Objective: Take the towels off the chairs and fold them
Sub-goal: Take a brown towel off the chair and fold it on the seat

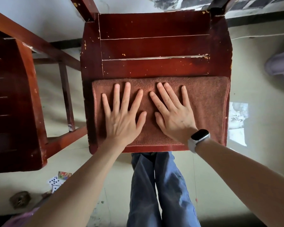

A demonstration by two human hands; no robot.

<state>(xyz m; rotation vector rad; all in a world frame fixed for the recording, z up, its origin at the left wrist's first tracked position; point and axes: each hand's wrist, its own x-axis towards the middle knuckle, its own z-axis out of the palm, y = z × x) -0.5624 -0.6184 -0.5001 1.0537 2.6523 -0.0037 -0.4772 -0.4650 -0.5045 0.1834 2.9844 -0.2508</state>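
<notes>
Now we press our left hand (121, 118) and right hand (174, 115) flat on the brown towel (208, 108), fingers (127, 94) straight and spread wide, holding nothing. It lies folded on the front of the chair seat (154, 46). We judge this towel almost finished; other towels we cannot see.

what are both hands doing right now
Left hand: open, fingers spread, pressing flat on the towel.
Right hand: open, flat on the same towel, holding nothing.
</notes>
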